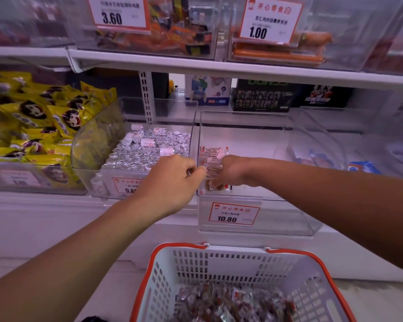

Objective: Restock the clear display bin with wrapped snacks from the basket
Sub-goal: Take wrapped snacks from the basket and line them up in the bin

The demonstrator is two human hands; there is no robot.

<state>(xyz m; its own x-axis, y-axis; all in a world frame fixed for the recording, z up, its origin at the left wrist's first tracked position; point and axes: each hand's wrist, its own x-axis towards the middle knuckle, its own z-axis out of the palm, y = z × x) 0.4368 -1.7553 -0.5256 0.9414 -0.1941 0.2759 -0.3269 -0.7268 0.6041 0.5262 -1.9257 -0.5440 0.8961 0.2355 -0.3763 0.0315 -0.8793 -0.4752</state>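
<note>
**Both hands at the front corner of the clear bin**

Both arms reach forward to the lower shelf (44, 205). The right hand (228, 173) is inside the front left corner of the clear display bin (254, 126), its fingers curled around a clutch of wrapped snacks (213, 159) in clear film with red-and-white ends; some of them stand up against the bin's left wall, and a few lie under the fingers at the bin floor. The left hand (172, 180) sits just outside that same wall, fingers bent, thumb and forefinger pinched together close to the right hand's packets; whether it actually has hold of a wrapper I cannot tell. The rest of the bin floor is bare and white. A price tag (233, 214) reading 10.80 hangs on the bin's front.

Below, on the floor, stands the white basket (219, 266) with orange rim and handles, a layer of the same wrapped snacks lying in its bottom.

To the left, the neighbouring bin holds silver foil pieces (147, 152), and further left is a heap of yellow packets (37, 119).
</note>
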